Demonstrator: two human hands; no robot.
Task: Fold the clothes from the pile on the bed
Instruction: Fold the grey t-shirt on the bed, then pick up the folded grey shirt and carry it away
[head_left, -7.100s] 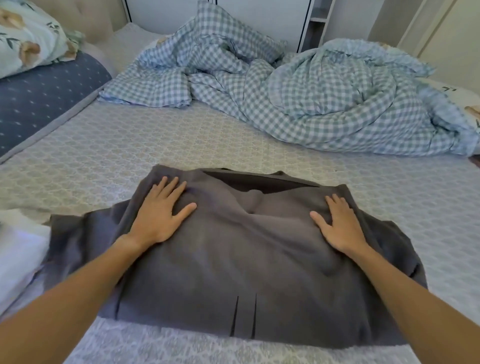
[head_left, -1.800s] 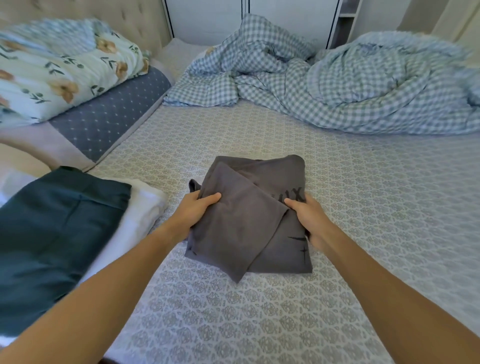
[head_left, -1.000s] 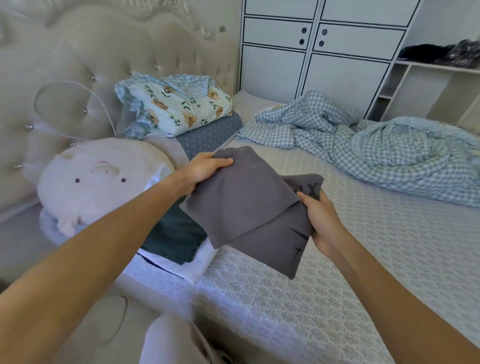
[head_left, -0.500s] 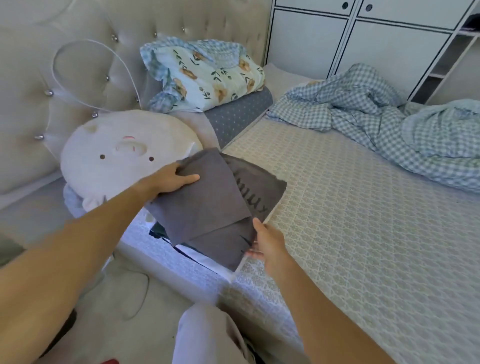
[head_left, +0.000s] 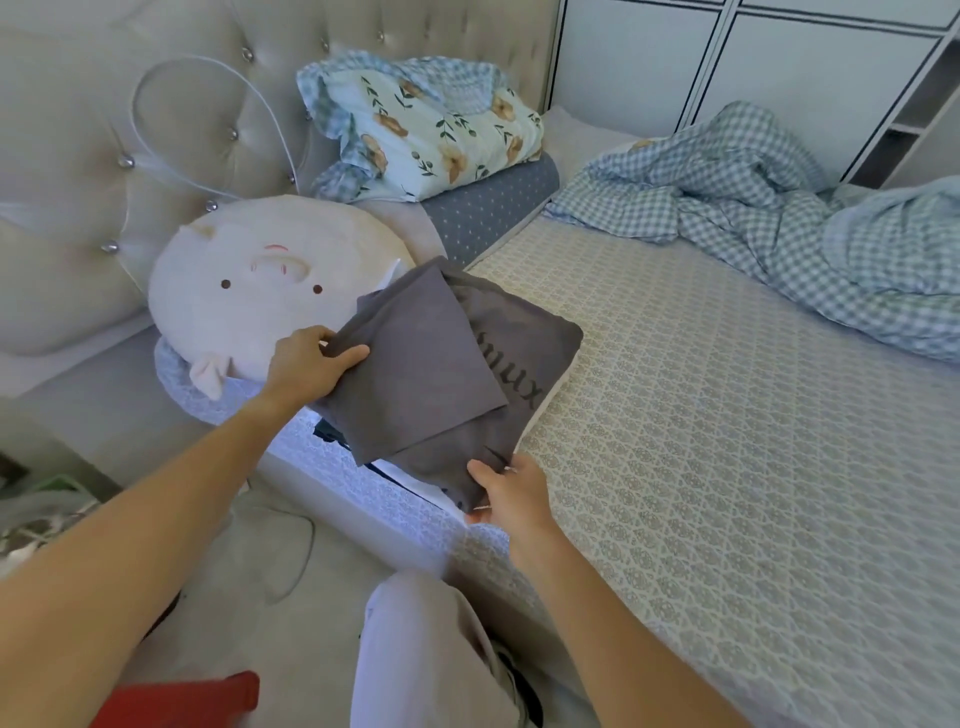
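Note:
A folded dark grey shirt (head_left: 441, 364) with black lettering lies over the stack of folded clothes (head_left: 332, 434) at the bed's left edge; only a dark and a white sliver of that stack show beneath it. My left hand (head_left: 306, 366) grips the shirt's left edge, thumb on top. Lower down, my right hand (head_left: 511, 491) pinches its near corner. The patterned grey mattress (head_left: 727, 441) stretches away to the right.
A round cream pig cushion (head_left: 249, 291) leans by the tufted headboard (head_left: 156, 130). A floral pillow (head_left: 431, 124) sits on a blue dotted one. A crumpled blue checked duvet (head_left: 779, 208) fills the far right. White cupboards stand behind. My knee (head_left: 426, 649) is below.
Both hands have carried the folded grey shirt from the mattress's middle leftward to the stack by the pig cushion, and it has now settled lower onto the stack.

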